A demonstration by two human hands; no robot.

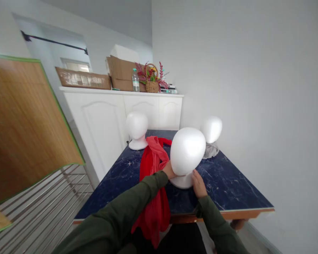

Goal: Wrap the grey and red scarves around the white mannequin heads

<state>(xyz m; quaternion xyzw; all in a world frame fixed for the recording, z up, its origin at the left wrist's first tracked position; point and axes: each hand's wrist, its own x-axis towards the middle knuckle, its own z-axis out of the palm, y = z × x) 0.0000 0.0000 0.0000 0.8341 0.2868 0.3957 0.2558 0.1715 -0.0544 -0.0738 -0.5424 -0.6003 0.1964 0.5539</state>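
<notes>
L hand (169, 170) + R hand (200, 184) grip white foam head (188, 151) nr worktop (228, 187) front edge; likely light, dentable; hold at neck.

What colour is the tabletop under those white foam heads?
Dark blue with pale, marble-like veins; the tabletop shows best in the head view.
</notes>
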